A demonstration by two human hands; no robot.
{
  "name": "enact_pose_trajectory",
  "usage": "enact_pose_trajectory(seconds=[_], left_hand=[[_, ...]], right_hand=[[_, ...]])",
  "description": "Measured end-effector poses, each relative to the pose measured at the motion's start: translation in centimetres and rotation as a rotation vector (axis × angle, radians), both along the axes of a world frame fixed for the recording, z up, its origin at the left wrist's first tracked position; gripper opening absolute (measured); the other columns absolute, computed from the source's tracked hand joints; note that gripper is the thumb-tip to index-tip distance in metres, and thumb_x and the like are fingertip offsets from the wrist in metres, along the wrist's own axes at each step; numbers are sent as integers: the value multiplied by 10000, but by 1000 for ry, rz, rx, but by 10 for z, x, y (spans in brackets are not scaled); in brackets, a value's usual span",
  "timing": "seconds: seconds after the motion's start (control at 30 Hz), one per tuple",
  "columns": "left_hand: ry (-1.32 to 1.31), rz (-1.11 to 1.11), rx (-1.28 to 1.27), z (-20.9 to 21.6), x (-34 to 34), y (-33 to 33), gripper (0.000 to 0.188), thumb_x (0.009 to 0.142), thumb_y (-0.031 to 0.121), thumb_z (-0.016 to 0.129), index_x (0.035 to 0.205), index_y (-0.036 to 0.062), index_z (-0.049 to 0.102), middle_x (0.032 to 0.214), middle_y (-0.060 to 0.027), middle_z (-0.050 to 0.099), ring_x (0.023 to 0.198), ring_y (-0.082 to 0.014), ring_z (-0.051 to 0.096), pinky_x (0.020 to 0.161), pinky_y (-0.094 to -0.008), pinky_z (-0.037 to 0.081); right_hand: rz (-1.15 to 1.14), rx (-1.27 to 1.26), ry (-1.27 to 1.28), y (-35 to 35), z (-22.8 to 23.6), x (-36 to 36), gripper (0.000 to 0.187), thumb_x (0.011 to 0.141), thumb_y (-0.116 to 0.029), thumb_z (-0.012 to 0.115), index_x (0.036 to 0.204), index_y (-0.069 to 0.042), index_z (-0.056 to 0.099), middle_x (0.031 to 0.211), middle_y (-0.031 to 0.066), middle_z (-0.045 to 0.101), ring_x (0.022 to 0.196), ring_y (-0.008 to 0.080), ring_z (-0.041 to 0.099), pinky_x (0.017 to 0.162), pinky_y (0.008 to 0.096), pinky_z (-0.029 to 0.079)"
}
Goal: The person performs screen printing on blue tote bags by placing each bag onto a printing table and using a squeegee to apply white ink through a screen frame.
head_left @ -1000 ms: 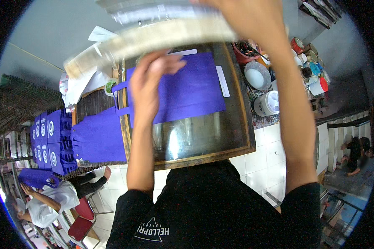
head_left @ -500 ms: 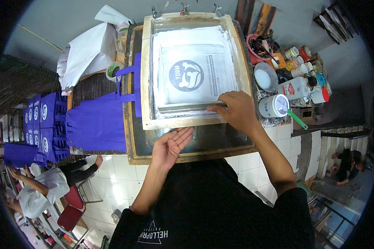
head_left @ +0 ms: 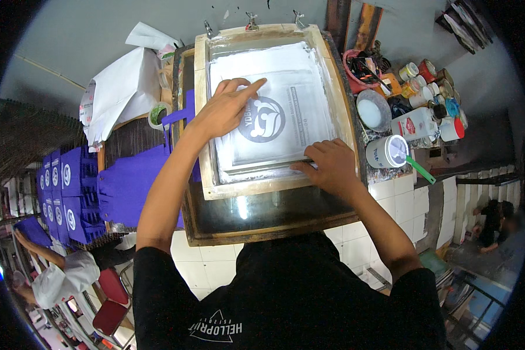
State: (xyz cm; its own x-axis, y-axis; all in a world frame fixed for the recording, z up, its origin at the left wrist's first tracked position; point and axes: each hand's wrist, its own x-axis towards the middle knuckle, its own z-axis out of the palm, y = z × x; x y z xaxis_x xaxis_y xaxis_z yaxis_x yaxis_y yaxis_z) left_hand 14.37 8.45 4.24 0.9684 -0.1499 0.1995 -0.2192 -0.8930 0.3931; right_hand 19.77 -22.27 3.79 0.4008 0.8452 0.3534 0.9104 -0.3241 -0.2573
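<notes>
A wooden-framed printing screen lies over the table, its pale mesh smeared with white ink around a round dark logo. My left hand is above the mesh at the logo's upper left, fingers stretched out, holding nothing. Whether its fingertips touch the mesh, I cannot tell. At the near right of the screen, my right hand is closed on the right end of a long, thin squeegee, which lies along the near inside edge of the frame. A purple cloth bag extends left from under the screen, partly hidden by my left arm.
Metal hinge clamps stand behind the frame. On the right are an ink tub with a green-handled tool, a bowl and several jars. Printed purple bags hang at the left, near a person in white and a red chair.
My left hand has moved from in front of the frame up and over the mesh. My right hand stays on the squeegee at the near edge. The view has shifted slightly.
</notes>
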Motion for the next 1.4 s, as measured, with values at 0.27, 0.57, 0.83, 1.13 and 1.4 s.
enact_pose_trajectory(seconds=[0.27, 0.57, 0.83, 1.13, 1.4], left_hand=[[87, 111, 399, 16, 10, 13, 709, 874, 49, 594, 1555, 139, 417, 1114, -144, 723, 1185, -315, 530, 1051, -430, 344], [92, 235, 364, 29, 4, -1, 676, 904, 38, 565, 1556, 121, 408, 1090, -90, 736, 1132, -270, 536, 1029, -427, 346], [166, 48, 161, 7, -28, 6, 747, 863, -2, 593, 1570, 137, 394, 1180, -79, 687, 1127, -272, 509, 1004, -421, 335], [174, 64, 54, 8, -37, -2, 661, 908, 21, 563, 1544, 148, 432, 1162, -173, 665, 1105, -309, 488, 987, -396, 350], [63, 117, 156, 4, -39, -8, 597, 955, 63, 550, 1536, 142, 438, 1093, -174, 645, 1071, -289, 479, 983, -381, 344]], right_hand=[[-43, -15, 67, -6, -2, -3, 384, 853, -462, 740, 782, -94, 652, 747, 68, 681, 736, 261, 678, 729, 407, 480], [-40, -17, 89, -7, 0, -4, 372, 862, -449, 729, 803, -87, 670, 760, 79, 689, 740, 261, 687, 741, 407, 482], [-43, 9, 85, -6, -1, -6, 366, 862, -443, 730, 803, -86, 673, 767, 82, 693, 739, 263, 685, 743, 406, 484], [-39, 31, 63, -6, 1, -6, 357, 843, -425, 759, 796, -84, 665, 755, 73, 687, 727, 254, 677, 735, 397, 484], [-38, 20, 66, -8, 1, -8, 353, 864, -432, 718, 818, -87, 664, 773, 86, 693, 751, 267, 689, 725, 407, 485]])
